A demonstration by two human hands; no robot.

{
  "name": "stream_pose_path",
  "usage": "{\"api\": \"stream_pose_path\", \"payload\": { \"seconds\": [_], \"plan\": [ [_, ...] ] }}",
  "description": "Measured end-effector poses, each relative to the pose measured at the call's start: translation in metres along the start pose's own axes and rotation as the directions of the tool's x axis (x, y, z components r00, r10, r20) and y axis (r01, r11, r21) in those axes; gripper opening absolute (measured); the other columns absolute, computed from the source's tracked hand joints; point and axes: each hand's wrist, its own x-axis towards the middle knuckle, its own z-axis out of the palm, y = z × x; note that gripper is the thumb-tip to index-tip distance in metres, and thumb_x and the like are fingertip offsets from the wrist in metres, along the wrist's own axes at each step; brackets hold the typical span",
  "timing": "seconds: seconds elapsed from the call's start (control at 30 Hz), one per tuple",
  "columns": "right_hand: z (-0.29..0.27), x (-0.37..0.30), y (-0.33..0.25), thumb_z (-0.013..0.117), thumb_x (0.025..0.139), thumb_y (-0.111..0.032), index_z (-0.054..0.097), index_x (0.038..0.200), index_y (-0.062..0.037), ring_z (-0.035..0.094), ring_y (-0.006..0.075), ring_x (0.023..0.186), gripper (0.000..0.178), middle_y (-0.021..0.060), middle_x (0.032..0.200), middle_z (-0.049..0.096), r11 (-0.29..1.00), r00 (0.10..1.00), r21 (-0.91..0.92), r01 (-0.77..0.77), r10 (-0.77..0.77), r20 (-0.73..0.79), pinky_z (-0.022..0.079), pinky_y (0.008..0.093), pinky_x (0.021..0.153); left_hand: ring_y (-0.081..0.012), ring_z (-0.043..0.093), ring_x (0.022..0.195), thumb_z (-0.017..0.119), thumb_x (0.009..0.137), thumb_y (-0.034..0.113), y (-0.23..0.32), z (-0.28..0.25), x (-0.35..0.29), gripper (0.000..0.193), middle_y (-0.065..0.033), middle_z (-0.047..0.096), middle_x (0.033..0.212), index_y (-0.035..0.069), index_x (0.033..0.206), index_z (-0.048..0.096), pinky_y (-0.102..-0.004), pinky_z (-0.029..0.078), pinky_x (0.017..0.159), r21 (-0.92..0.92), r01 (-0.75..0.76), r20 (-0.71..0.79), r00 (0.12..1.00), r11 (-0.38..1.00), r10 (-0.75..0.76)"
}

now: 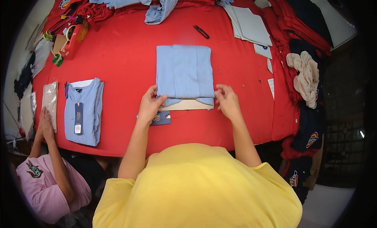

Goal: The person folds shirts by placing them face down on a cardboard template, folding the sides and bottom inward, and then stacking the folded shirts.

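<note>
A light blue shirt (pixel 184 70), folded into a flat square, lies in front of me on the red cloth. Under its near edge shows a strip of pale card or collar lining (pixel 186 105), and a navy hang tag (pixel 161 118) sticks out below. My left hand (pixel 150 104) is at the near left corner, its thumb on top of the shirt and its fingers along the side edge. Beside the near right corner, my right hand (pixel 227 101) has its fingers bent and apart, with nothing visible in them.
Another folded blue shirt (pixel 84 110) with a tag lies left, near a bagged beige garment (pixel 50 104) under a co-worker's hands (pixel 45 125). Black thread snips (pixel 201 32), white card sheets (pixel 249 25) and a red tape dispenser (pixel 74 41) lie farther off. Garment piles line the edges.
</note>
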Motion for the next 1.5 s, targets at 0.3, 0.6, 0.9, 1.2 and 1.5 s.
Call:
{"api": "stream_pose_path", "payload": {
  "seconds": [0.3,0.6,0.9,1.2,1.5],
  "plan": [
    [0.029,-0.012,0.012,0.058,0.094,-0.024,0.055,0.109,0.0079,0.058,0.0127,0.057,0.036,0.0111,0.085,0.056,0.943,0.983,0.281,-0.179,0.180,0.021,0.051,0.0252,0.047,-0.0091,0.056,0.062,0.067,0.088,0.016,-0.022,-0.007,-0.003,0.029,-0.0091,0.053,0.102,-0.011,0.096,0.059,-0.0244,0.048,0.055,0.299,-0.141,0.014,0.990,0.944,0.143],
    [0.030,-0.018,0.007,0.061,0.092,-0.025,0.051,0.079,0.0071,0.059,0.0142,0.055,0.036,0.0124,0.093,0.049,0.982,0.993,0.158,-0.101,0.109,-0.045,0.051,0.0258,0.045,-0.0142,0.062,0.067,0.069,0.086,0.025,-0.012,-0.005,-0.012,0.039,-0.0154,0.049,0.119,-0.014,0.089,0.063,-0.0273,0.051,0.054,0.290,-0.207,0.005,0.977,0.934,0.215],
    [0.030,-0.018,0.010,0.062,0.091,-0.019,0.048,0.075,0.0089,0.063,0.0181,0.057,0.035,0.0133,0.096,0.045,0.959,0.989,0.256,-0.121,0.138,-0.051,0.055,0.0274,0.047,-0.0126,0.057,0.063,0.072,0.083,0.020,-0.020,-0.011,-0.011,0.033,-0.0161,0.054,0.117,-0.009,0.072,0.063,-0.0253,0.045,0.054,0.329,-0.302,-0.005,0.947,0.895,0.322],
    [0.034,-0.021,0.019,0.065,0.088,-0.019,0.042,0.071,0.0059,0.062,0.0206,0.055,0.038,0.0135,0.086,0.045,0.988,0.993,0.154,0.017,0.001,-0.120,0.052,0.0281,0.044,-0.0122,0.048,0.060,0.073,0.081,0.015,-0.024,0.000,-0.021,0.032,-0.0125,0.057,0.109,-0.007,0.064,0.058,-0.0270,0.036,0.050,0.358,-0.416,-0.075,0.880,0.836,0.470],
    [0.023,-0.028,-0.007,0.075,0.080,-0.024,0.054,0.091,0.0034,0.063,0.0330,0.083,0.036,0.0181,0.099,0.056,0.887,0.986,-0.459,0.061,-0.124,-0.108,0.051,0.0418,0.069,-0.0267,0.063,0.080,0.076,0.079,0.025,-0.004,-0.004,-0.032,0.033,-0.0144,0.057,0.095,-0.001,0.084,0.058,-0.0399,0.050,0.062,0.846,-0.197,-0.056,0.891,0.496,0.451]
  ]
}}
